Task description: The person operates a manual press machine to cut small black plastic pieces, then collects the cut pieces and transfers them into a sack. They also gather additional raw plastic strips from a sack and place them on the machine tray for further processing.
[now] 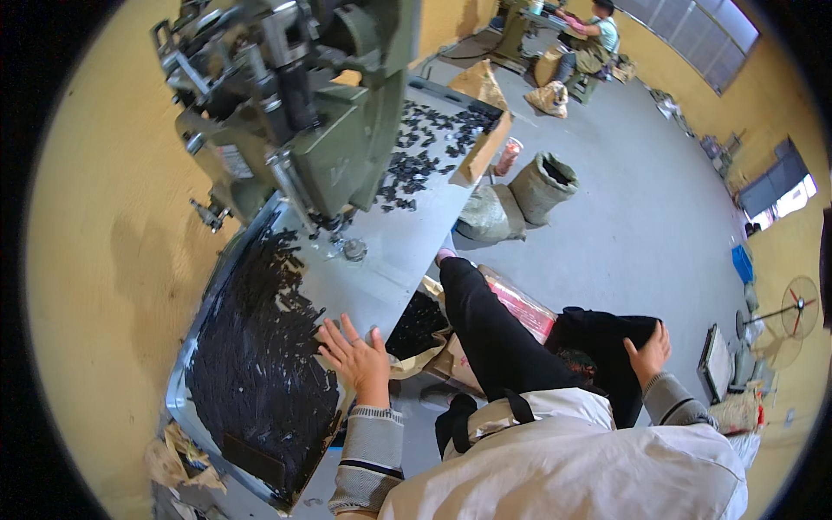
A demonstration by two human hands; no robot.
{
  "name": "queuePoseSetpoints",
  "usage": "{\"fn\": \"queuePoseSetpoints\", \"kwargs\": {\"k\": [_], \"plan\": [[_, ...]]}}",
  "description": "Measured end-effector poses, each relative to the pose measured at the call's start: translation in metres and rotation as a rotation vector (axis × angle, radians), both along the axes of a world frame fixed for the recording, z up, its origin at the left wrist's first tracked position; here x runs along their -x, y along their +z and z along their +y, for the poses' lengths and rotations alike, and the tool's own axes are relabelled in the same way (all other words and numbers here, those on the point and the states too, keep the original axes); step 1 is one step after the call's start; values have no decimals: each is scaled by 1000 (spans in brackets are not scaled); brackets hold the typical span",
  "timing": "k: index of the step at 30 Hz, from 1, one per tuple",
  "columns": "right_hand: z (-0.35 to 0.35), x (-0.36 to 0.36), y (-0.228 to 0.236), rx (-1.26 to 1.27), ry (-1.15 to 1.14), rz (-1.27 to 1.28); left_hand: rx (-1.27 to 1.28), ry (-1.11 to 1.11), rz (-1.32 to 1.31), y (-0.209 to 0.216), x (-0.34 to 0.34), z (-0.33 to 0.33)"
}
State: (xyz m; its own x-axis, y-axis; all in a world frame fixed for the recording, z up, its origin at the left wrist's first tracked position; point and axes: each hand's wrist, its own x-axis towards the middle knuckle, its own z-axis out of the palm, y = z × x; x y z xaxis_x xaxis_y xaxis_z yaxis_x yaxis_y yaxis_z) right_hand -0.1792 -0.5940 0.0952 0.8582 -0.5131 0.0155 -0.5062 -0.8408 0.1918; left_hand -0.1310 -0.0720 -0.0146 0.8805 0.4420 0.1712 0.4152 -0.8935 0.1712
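Note:
My left hand lies with its fingers spread at the near edge of the grey metal worktable. Beside its fingertips spreads a heap of thin black strips, and no piece shows in the hand. On my right knee rests my right hand, thumb and fingers apart, holding nothing. Ahead of my left hand stands a grey-green machine, its working end low over a small round metal post on the table. Small black pieces are scattered on the table's far part.
Below the table edge, an open bag holds black pieces. A red-and-white carton sits by my legs. Woven sacks stand on the floor beyond. A person sits at another machine far off. A fan is at right.

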Motion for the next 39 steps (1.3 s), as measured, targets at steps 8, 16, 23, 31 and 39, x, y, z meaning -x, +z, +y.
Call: {"fn": "queuePoseSetpoints", "kwargs": {"k": [8,16,23,31,39], "plan": [[-71,110,-45,-762,-567,-193,-79,-17,-14,2,-2,-5],[-130,119,-122,-1276,-698,-163,-51,-15,31,2,0,-3],[-164,181,-129,-1439,-560,-161,-38,-16,20,-5,2,4],[-224,270,-92,-1251,-882,-244,-41,-14,28,-8,1,3],[-233,327,-57,-1112,-865,-109,-40,7,79,-8,1,2]]}}
